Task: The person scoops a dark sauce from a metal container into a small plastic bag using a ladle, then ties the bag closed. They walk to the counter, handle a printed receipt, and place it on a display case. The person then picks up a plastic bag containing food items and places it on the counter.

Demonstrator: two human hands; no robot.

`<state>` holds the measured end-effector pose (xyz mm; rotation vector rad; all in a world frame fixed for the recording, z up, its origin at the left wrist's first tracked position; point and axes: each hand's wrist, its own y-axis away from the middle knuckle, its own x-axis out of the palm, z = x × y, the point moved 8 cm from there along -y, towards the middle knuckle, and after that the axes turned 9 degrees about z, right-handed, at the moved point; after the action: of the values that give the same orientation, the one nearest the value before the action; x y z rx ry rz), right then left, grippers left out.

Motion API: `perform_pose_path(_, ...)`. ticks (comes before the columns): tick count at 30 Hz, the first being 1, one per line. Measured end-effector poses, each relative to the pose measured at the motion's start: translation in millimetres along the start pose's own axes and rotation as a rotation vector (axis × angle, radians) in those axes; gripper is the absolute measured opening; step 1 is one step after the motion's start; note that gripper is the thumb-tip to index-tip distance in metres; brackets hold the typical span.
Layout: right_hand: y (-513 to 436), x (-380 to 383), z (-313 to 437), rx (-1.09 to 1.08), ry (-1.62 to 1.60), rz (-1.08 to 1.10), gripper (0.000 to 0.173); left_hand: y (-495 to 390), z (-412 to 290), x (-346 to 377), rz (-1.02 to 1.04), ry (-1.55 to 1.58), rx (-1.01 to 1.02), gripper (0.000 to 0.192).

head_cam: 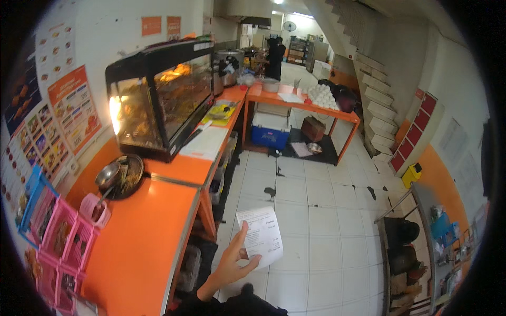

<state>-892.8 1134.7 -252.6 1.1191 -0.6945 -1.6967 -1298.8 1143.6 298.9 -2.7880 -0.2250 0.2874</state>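
My left hand (233, 262) reaches up from a dark sleeve at the bottom and grips a printed paper receipt (264, 239) by its left and lower edges. Its fingers and thumb are pinched on the slip, which curls slightly and bears writing. The slip hangs above the white tiled floor (292, 189), just right of an orange counter (146, 225). My right hand is out of view.
A lit glass food warmer (158, 98) stands on the counter, near a white cutting board (205, 142) with a knife and a dark pan (130, 185). Pink plastic baskets (63, 241) line the left. Ahead is an orange table (272, 94); a person (273, 59) stands beyond.
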Motion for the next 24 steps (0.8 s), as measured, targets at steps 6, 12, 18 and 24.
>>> perform_pose_path(6, -140.1, -141.1, 91.3, -0.221, 0.256, -0.046, 0.034, -108.0, 47.5, -41.9, -0.114, -0.039, 0.049, 0.085)
perform_pose_path(12, -255.8, -330.5, 260.6, -0.527, 0.158, -0.285, 0.035, -192.7, 104.5, -123.1, -0.423, -0.322, 0.096, 0.063)
perform_pose_path(18, -354.4, -401.4, 331.5, -0.649, 0.451, -0.026, 0.038, -313.1, 163.8, -223.1, -0.629, -0.131, 0.196, 0.028)
perform_pose_path(24, -424.5, -465.1, 311.1, -0.344, 0.443, 0.184, 0.030, -400.5, 207.8, -289.1, -0.678, -0.229, 0.125, 0.017)
